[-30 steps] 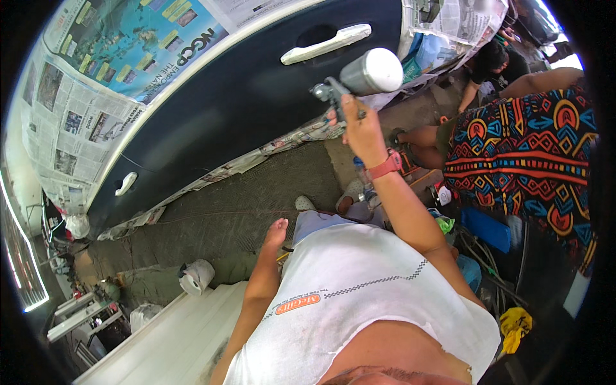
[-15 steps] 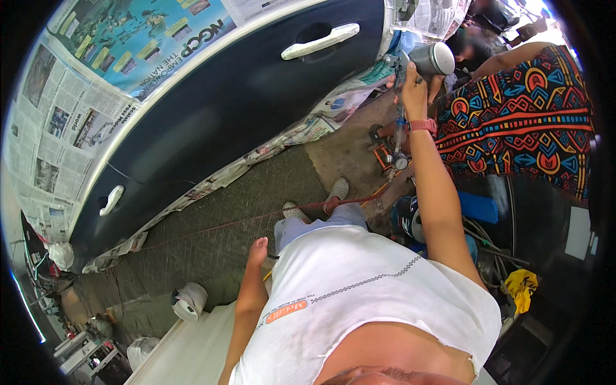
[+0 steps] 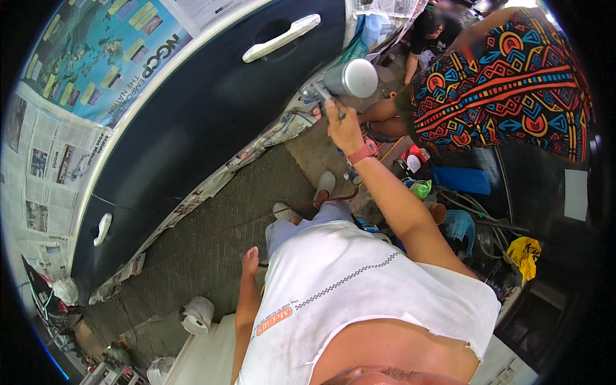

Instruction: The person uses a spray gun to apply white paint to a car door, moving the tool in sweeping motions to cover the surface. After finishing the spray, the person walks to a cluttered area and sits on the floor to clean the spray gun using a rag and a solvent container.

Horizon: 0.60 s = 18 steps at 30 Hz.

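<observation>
Presently, head view: my right hand (image 3: 344,128) is clamped around the handle of a silver-grey metal spray gun (image 3: 317,92), its round grey cup with a pale lid (image 3: 353,79) uppermost. Position of gun: out ahead of me, overlapping the lower edge of a long, glossy blue-black car body panel (image 3: 212,106); the gap between them cannot be judged. A pinkish-red wristwatch (image 3: 364,151) circles that wrist. My left hand (image 3: 251,258) hangs low beside my greyish-blue trousers (image 3: 307,221); too small to tell whether its fingers are together or apart. Two white-covered handles sit on the panel, the larger (image 3: 282,40) nearer the gun. Printed newspaper sheets (image 3: 61,163) border the panel. Right of my forearm: a person in a multicoloured patterned garment (image 3: 500,96), bent over.
</observation>
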Each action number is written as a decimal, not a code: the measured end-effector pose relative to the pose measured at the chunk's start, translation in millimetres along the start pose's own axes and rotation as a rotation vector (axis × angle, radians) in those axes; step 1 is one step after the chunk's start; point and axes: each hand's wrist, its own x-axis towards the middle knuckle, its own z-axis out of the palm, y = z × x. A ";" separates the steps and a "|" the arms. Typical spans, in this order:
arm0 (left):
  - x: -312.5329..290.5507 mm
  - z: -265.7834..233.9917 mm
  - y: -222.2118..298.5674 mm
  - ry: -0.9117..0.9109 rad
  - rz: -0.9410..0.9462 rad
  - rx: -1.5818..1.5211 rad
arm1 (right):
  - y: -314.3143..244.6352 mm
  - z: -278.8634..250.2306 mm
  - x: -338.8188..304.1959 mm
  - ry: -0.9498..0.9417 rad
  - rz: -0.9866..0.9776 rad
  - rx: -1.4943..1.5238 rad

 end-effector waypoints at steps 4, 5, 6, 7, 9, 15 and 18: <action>11.2 9.4 24.0 0.044 0.037 0.052 | 15.7 8.4 -15.6 -0.103 0.028 -0.019; 12.5 9.8 28.8 0.051 0.050 0.077 | 22.8 5.1 -12.7 -0.088 0.028 -0.022; 13.2 10.8 34.5 0.054 0.064 0.104 | 29.5 1.1 -9.9 -0.071 0.029 -0.026; 13.1 13.6 40.9 0.066 0.056 0.086 | 37.5 -6.1 -3.7 -0.031 0.048 -0.023; 9.5 20.4 51.6 0.092 0.038 0.049 | 51.8 -22.2 10.7 0.045 0.088 -0.016; -6.4 32.4 51.8 0.063 0.007 0.133 | 78.1 -75.0 63.8 0.247 0.050 -0.180; -13.9 46.1 45.0 0.067 -0.061 0.152 | 92.1 -80.2 67.6 0.312 -0.015 -0.198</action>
